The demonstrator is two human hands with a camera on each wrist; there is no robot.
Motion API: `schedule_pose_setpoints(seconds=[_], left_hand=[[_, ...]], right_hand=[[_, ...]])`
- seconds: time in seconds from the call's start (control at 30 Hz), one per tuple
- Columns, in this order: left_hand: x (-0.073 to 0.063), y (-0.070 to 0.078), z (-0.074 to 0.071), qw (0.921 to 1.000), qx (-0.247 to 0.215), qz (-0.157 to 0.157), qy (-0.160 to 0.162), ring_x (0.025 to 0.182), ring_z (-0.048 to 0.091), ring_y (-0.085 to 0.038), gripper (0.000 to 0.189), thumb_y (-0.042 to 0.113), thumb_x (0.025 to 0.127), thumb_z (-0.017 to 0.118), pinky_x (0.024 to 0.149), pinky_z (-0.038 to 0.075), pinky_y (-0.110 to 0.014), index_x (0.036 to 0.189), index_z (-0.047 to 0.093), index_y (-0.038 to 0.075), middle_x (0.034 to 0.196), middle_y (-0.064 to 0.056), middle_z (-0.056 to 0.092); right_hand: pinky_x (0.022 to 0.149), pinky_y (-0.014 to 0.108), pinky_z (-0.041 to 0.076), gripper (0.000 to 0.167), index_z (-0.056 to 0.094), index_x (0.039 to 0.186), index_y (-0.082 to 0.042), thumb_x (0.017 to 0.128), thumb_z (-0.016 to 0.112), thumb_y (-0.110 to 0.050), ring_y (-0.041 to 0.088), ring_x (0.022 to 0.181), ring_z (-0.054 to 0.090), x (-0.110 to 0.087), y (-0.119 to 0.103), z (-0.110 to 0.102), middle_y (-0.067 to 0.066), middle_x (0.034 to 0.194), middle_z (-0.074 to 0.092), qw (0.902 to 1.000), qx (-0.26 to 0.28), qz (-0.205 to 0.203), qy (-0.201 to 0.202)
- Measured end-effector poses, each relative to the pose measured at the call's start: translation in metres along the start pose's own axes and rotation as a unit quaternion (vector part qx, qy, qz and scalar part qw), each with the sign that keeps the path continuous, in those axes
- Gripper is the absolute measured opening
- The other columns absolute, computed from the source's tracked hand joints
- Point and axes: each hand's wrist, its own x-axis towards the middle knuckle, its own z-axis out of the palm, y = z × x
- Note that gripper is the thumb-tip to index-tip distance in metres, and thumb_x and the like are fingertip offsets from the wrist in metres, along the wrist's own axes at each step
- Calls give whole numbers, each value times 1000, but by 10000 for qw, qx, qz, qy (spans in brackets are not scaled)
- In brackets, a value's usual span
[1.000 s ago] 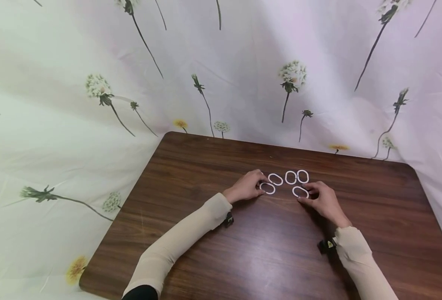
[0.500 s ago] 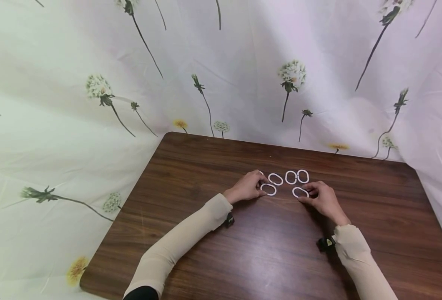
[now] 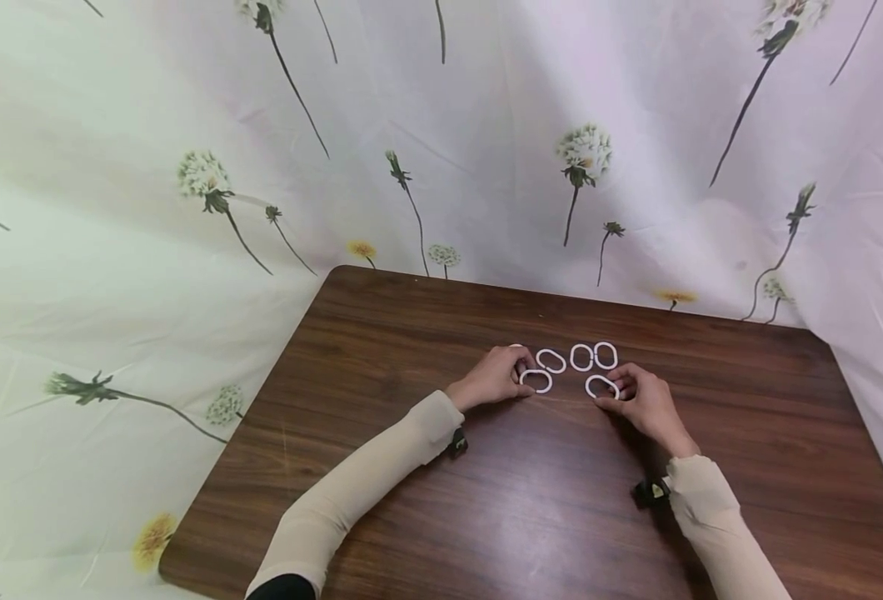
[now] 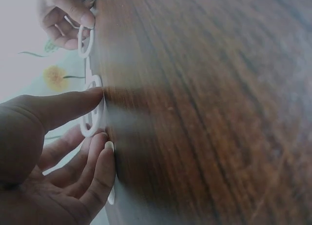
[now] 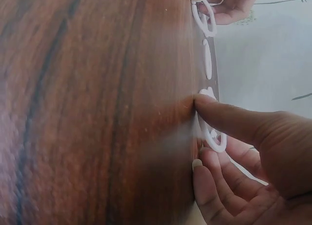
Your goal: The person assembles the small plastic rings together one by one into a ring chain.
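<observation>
My left hand (image 3: 490, 375) pinches a white oval curtain ring (image 3: 536, 372) between thumb and fingers, low over the brown table. Another white ring (image 3: 516, 345) shows only in part behind its fingers. With thumb and fingertips, my right hand (image 3: 650, 407) pinches a matching ring (image 3: 597, 377). Both held rings look tilted off the tabletop in the wrist views. Behind them lie a slanted ring (image 3: 551, 372) near the left hand and two rings side by side, the left one (image 3: 572, 358) and the right one (image 3: 616, 357).
The brown wooden table (image 3: 411, 500) has rounded corners. A pale curtain (image 3: 486, 167) printed with dandelions hangs along its far and left sides. A small black device (image 3: 650, 493) sits at the right wrist, and another black device (image 3: 458, 442) at the left.
Both hands stay nearly in place on the same rings. The left-hand ring has shifted slightly right and toward the near edge, and the right-hand ring has tilted a little.
</observation>
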Motion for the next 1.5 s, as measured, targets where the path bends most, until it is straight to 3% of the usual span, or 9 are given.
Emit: schedule_pose_setpoints(seconds=[0.2, 0.5, 0.67, 0.9, 1.27, 1.5], left_hand=[[-2, 0, 0, 9999, -52, 34, -85, 70, 60, -4, 39, 18, 84, 89, 66, 48, -14, 116, 70, 7, 93, -9, 74], [-6, 0, -1, 9997, -156, 111, -136, 67, 60, -1, 32, 21, 91, 83, 65, 48, -12, 117, 71, 6, 91, -9, 73], [-7, 0, 0, 9998, -117, 175, 10, 71, 60, -5, 18, 15, 100, 69, 66, 47, -14, 114, 75, 5, 89, -8, 74], [-9, -2, 1, 10000, -32, 32, 50, 77, 61, -9, 21, 5, 100, 63, 71, 48, -16, 116, 76, 6, 92, -7, 76], [-12, -5, -3, 9982, -590, 41, 100, 88, 74, -21, 19, 3, 99, 63, 74, 54, -16, 113, 75, 1, 95, -13, 78], [-14, -6, -2, 9953, -948, -44, 183, 76, 75, -19, 18, 3, 99, 66, 66, 55, -13, 113, 77, 0, 92, -15, 79]], right_hand=[[64, 16, 51, 47, 67, 114, 4, 79, 92, -15, 14, 76, 67, -2, 0, -1, 15, 90, 75, 9999, 131, -22, -99], [62, 19, 54, 49, 67, 120, 5, 83, 89, -17, 8, 75, 66, -5, -5, -6, 18, 93, 74, 9988, 365, 85, -330], [59, 25, 59, 40, 66, 124, 6, 94, 79, -17, 10, 73, 69, -6, -2, -6, 21, 99, 72, 9955, 754, 300, -492], [58, 29, 62, 28, 65, 124, 9, 100, 66, -6, 13, 70, 72, -8, 1, -8, 26, 101, 72, 9918, 1070, 352, -607], [62, 28, 63, 29, 64, 126, 11, 100, 65, -2, 9, 77, 71, -11, -4, -9, 31, 109, 72, 9883, 1286, 370, -729], [65, 29, 64, 29, 63, 126, 12, 100, 66, -3, 7, 80, 73, -12, -5, -8, 32, 109, 71, 9862, 1457, 281, -728]])
